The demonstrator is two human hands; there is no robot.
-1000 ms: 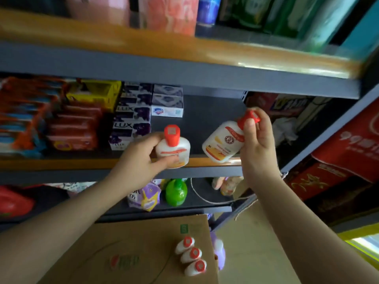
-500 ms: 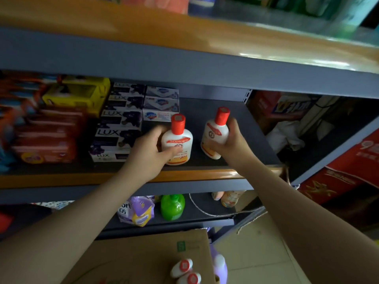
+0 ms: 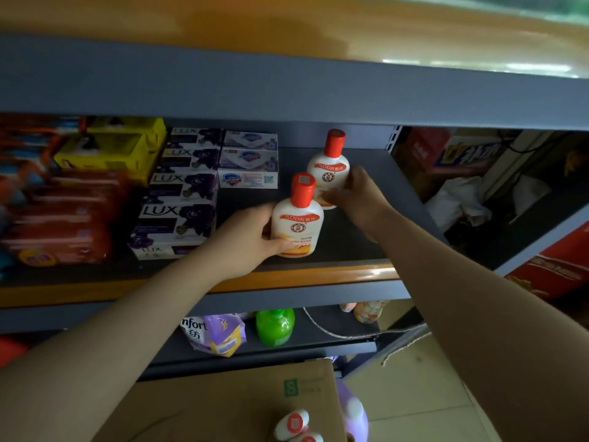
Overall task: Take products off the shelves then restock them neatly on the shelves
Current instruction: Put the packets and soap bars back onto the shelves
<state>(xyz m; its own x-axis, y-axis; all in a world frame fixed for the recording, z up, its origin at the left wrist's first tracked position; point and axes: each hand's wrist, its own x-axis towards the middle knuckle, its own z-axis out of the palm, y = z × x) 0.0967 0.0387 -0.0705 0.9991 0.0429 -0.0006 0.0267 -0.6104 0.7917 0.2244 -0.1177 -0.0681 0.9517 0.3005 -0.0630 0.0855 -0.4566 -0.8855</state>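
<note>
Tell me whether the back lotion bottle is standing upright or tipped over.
Upright. The back lotion bottle stands on the shelf with its red cap pointing up, and the right hand holds its side.

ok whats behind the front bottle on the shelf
A second red-capped bottle stands behind the front bottle, held by the right hand. Its lower left is covered by the front bottle's cap.

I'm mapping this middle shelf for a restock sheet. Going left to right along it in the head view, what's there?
Red packets → yellow box → purple LUX soap boxes → white soap boxes → left hand → front lotion bottle → rear lotion bottle → right hand.
</note>
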